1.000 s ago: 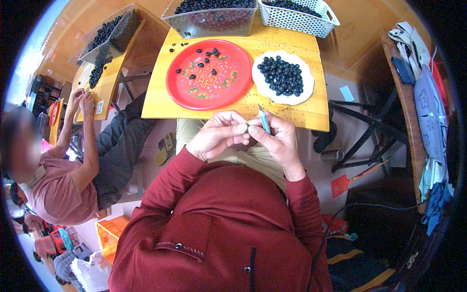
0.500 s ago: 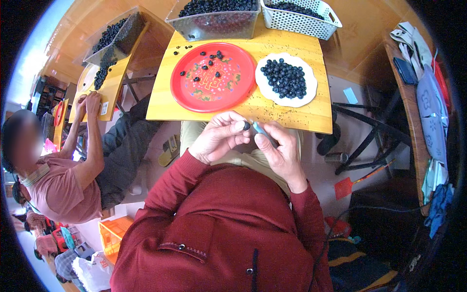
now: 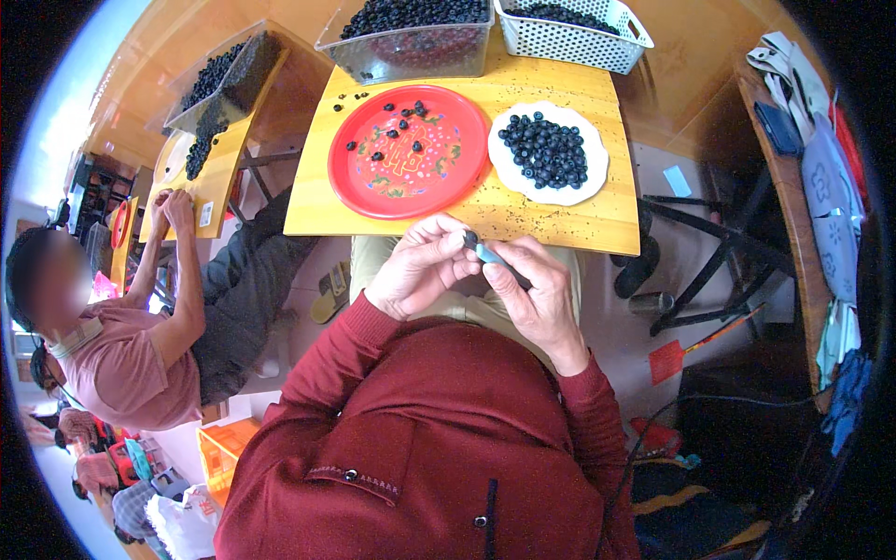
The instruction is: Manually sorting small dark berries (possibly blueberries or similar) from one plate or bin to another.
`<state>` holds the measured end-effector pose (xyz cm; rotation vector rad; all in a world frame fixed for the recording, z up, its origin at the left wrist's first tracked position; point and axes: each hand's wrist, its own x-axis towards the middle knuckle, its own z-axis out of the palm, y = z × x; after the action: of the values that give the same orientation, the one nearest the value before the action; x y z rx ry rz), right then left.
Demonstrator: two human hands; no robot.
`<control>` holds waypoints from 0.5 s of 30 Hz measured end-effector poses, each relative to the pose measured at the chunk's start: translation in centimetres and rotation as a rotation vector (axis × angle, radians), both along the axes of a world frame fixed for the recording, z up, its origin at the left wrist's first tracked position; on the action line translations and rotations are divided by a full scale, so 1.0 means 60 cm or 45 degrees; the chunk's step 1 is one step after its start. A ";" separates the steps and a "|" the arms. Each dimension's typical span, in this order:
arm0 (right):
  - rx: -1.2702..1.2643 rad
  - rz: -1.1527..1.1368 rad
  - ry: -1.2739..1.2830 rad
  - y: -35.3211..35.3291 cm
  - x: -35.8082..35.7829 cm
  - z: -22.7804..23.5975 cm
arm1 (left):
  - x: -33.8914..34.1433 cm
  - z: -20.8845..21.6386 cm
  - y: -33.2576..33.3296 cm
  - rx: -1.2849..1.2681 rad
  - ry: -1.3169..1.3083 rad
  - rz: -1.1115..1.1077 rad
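Observation:
Over my lap, just in front of the table edge, my left hand [image 3: 425, 266] pinches a small dark berry [image 3: 470, 240] between thumb and fingertips. My right hand [image 3: 534, 294] is closed on a slim light-blue tool [image 3: 488, 255]; its tip meets the berry, and its exact kind is hidden by the fingers. On the table beyond lies a red patterned tray [image 3: 359, 182] with several dark berries scattered on it. To its right, a white scalloped plate [image 3: 595, 177] bears a pile of round dark-blue berries [image 3: 551, 154].
At the table's far side stand a clear bin [image 3: 411, 63] and a white perforated basket [image 3: 569, 49], both full of dark berries. Brown crumbs dot the wooden table [image 3: 439, 227]. On the left a co-worker [image 3: 140, 355] sits at another table. A cluttered ledge [image 3: 775, 168] runs along the right.
The light-blue tool has moved left from just beside the berry onto it, as my right hand shifted toward my left. The view has shifted slightly.

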<state>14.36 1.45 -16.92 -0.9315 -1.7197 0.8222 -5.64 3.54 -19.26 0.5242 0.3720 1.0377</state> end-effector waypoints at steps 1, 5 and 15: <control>0.010 -0.005 0.002 0.000 0.000 0.000 | 0.000 0.000 0.000 -0.003 -0.011 0.002; 0.041 -0.040 -0.001 -0.001 0.002 -0.003 | 0.002 0.004 -0.001 -0.004 -0.028 -0.005; 0.026 -0.070 -0.016 0.000 0.006 -0.002 | 0.006 0.007 -0.003 0.022 -0.002 0.020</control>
<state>14.73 1.47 -17.03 -0.9674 -1.7027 0.7633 -5.29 3.35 -18.82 0.5368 0.3666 1.0575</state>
